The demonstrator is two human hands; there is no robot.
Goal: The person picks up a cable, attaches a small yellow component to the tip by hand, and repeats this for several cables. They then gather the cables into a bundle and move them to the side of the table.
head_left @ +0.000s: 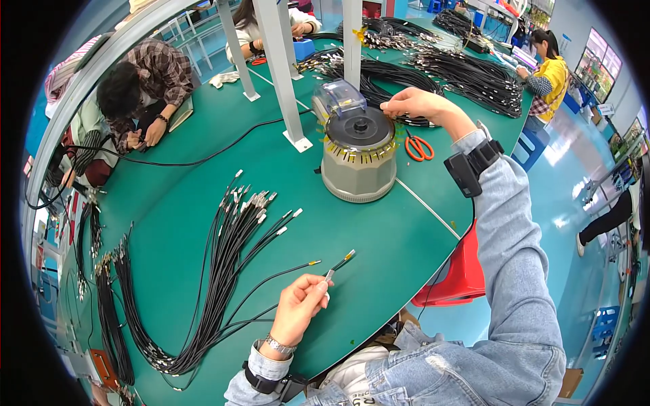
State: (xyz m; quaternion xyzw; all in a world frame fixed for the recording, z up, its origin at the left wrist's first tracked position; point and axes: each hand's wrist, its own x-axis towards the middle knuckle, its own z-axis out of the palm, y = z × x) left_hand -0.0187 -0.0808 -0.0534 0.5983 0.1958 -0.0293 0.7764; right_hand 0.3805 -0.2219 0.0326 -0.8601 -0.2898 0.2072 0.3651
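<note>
My left hand (303, 306) is closed in a pinch on a black cable (344, 260), close to a silver connector; the cable's tip, with a yellow band, points up and right. A second cable end (313, 263) lies just beyond my fingers. My right hand (420, 105) reaches over the far right rim of a round grey tape dispenser (359, 169). Its thumb and forefinger are pressed together by the black top disc (361, 127); anything between them is too small to make out. Short yellow tape strips (362, 157) line the dispenser's rim.
A bundle of black cables (210, 311) lies left on the green table (420, 237). Orange-handled scissors (420, 149) rest right of the dispenser. White metal posts (281, 74) rise behind it. More cables (467, 74) pile up farther back. A red stool (460, 277) stands beside the table; several people work around.
</note>
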